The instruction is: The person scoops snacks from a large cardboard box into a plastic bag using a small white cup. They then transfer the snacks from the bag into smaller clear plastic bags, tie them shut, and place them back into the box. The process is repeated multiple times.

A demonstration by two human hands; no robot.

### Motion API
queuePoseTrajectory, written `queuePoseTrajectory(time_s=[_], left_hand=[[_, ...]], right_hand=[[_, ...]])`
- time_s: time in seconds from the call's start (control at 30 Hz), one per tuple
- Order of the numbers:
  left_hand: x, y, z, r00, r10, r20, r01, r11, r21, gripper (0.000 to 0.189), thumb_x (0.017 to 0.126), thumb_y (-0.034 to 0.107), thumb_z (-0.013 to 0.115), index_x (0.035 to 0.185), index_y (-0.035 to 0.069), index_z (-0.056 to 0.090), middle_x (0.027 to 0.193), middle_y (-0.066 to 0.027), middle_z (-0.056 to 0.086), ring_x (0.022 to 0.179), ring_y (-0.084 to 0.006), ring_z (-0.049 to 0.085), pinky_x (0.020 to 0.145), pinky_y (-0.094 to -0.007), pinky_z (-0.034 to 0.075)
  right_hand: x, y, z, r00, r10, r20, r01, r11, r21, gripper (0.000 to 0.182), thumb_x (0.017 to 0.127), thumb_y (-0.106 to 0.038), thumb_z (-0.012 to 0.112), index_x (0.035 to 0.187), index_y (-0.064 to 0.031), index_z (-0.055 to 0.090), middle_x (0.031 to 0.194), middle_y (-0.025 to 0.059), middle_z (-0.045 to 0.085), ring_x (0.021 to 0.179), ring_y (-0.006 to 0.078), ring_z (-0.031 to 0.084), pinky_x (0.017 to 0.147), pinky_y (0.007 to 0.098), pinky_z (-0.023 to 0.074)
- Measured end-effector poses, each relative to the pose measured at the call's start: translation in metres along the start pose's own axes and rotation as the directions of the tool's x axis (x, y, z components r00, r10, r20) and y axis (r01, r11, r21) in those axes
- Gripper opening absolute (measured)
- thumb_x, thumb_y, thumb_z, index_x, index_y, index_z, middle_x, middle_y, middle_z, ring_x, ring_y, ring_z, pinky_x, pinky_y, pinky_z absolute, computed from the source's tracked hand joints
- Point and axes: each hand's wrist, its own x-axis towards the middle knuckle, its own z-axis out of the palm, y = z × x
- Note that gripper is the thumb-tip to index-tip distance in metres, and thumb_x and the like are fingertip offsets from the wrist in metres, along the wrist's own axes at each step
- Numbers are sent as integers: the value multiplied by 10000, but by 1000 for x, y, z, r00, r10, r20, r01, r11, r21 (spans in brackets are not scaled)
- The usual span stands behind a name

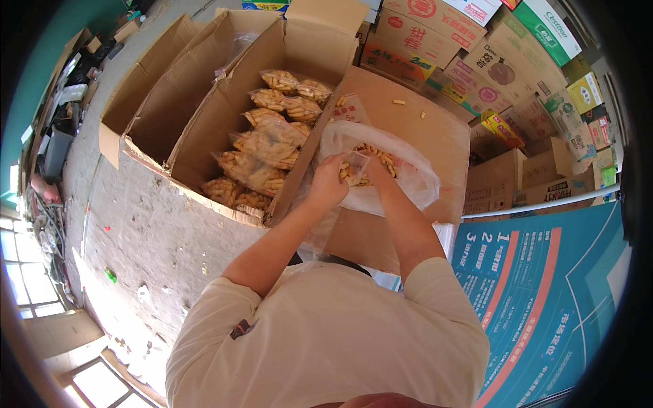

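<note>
A large translucent plastic bag (418,186) lies opened wide on a cardboard surface (438,122), with short, tan, stick-like snack pieces (390,166) inside. Over its opening, my left hand (329,178) grips a small clear plastic bag (356,164) by its edge. My right hand (375,166) is at the other side of the small bag, fingers down by the loose pieces; its fingertips are partly hidden, so its hold is unclear. To the left, a deep cardboard box (219,112) holds several filled clear bags of similar pieces (270,143).
Two more open cardboard compartments (153,76) stand left of the filled box. Stacked printed cartons (490,66) rise at the upper right. A blue printed banner (530,285) hangs at the right. Stray pieces (399,102) lie on the cardboard surface. Bare concrete floor (148,229) shows at left.
</note>
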Motion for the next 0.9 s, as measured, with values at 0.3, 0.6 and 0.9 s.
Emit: queuePoseTrajectory(time_s=[0.3, 0.6, 0.9], left_hand=[[1, 24, 6, 999, -16, 48, 10, 994, 109, 477, 707, -76, 546, 1176, -2, 585, 1167, -233, 591, 1077, -410, 571, 909, -422, 476], [15, 21, 10, 1000, 5, 13, -6, 996, 89, 342, 714, 20, 650, 1053, -1, 613, 1038, -233, 613, 1007, -406, 589, 837, -450, 484], [18, 18, 20, 982, -186, 37, 179, 974, 139, 524, 695, 85, 653, 1207, -5, 584, 1177, -229, 618, 1136, -362, 579, 946, -388, 465]], right_hand=[[-108, 1, -68, 964, -73, -256, 126, 973, 195, 101, 842, -14, 616, 822, 71, 665, 692, 144, 653, 612, 195, 650, 529, 304, 544], [-192, -22, -119, 896, -263, -358, 321, 940, 114, 146, 889, -93, 615, 862, 44, 657, 695, 76, 635, 619, 125, 616, 562, 270, 520], [-231, -112, -101, 693, -618, -372, 436, 770, -467, 154, 836, -153, 636, 835, 0, 650, 859, 157, 631, 816, 326, 632, 675, 424, 503]])
